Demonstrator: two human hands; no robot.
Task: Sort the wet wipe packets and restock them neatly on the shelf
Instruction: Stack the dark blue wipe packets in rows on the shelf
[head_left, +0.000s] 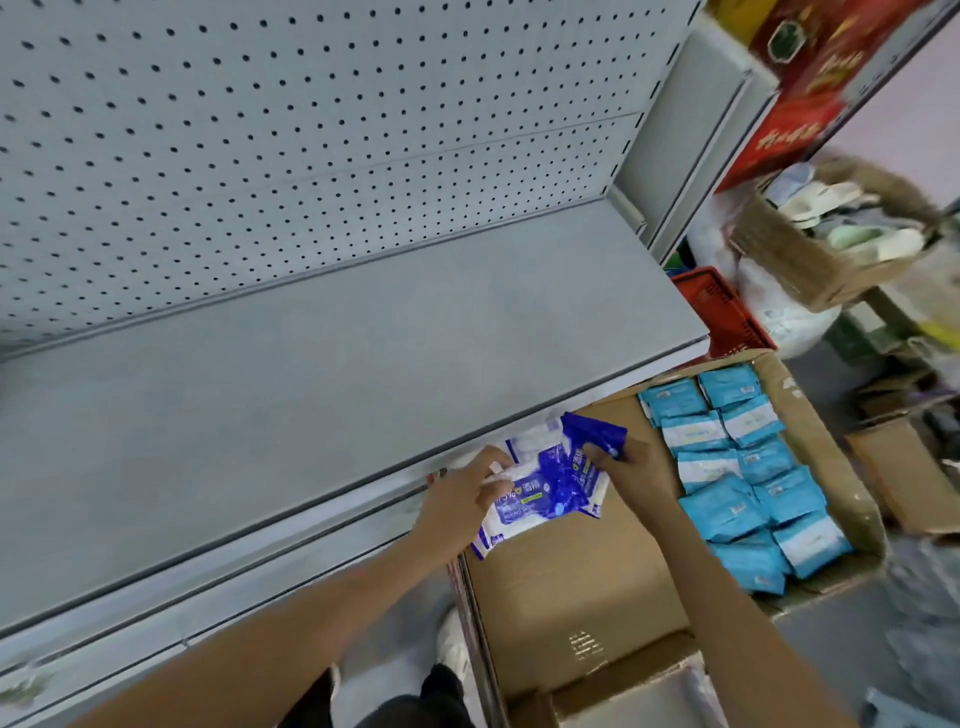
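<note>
Beside the bare grey shelf (311, 395), I am gripping dark blue wipe packets (540, 483) with my left hand (467, 493) and right hand (623, 462) above the cardboard box (587, 582), probably gathering one kind together before shelving.

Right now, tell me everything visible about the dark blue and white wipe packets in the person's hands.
The dark blue and white wipe packets are soft, glossy plastic pouches, several bunched together and overlapping; the exact count is unclear. One face shows "75%" and small white lettering. They are held tilted above the open cardboard box, just at the front edge of the grey shelf. The left hand grips the bunch from the left, and the right hand pinches a crumpled blue packet at the upper right.
</note>
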